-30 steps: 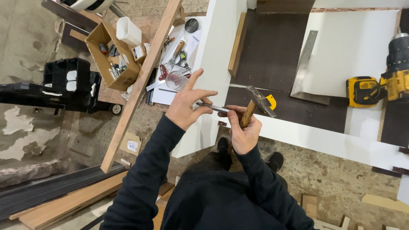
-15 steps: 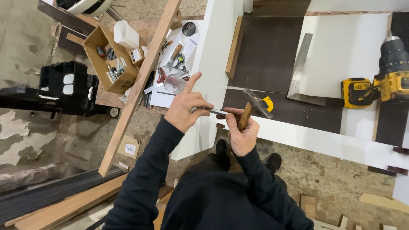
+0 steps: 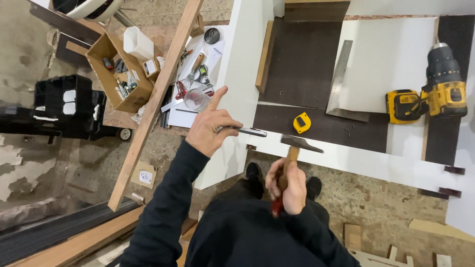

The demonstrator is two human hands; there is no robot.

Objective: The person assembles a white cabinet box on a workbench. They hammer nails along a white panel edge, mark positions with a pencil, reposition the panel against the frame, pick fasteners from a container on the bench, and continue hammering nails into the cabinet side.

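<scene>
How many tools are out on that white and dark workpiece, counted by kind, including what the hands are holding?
Hammer, in the right hand: 1
Metal punch or chisel, in the left hand: 1
Yellow tape measure: 1
Steel square: 1
Yellow cordless drill: 1
Total: 5

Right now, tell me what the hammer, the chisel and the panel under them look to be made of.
Hammer: dark, dull metal head, it seems, on a brown handle with a wood look, red at the butt; right hand holds it.
Chisel: shiny grey shaft, likely steel, in the left hand.
Panel: smooth matt white face, probably laminated board; core unseen.
</scene>
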